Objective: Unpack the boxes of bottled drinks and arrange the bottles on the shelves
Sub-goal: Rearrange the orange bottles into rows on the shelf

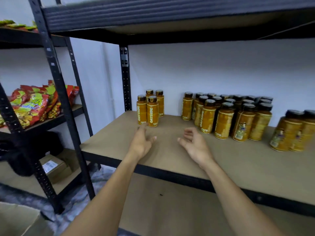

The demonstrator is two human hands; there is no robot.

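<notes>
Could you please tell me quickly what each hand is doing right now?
Left hand: open, empty, fingertip by the Oatside bottles.
Right hand: open, fingers loosely curled, holding nothing.

Rightmost bottles (309, 132) cut by edge — rear bottles (237, 97) mostly hidden.

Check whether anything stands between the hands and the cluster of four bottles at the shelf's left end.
Nothing visible does. The left hand reaches almost to the base of the four-bottle cluster, and only bare shelf board lies between that cluster and the right hand. Both hands hold nothing.
</notes>
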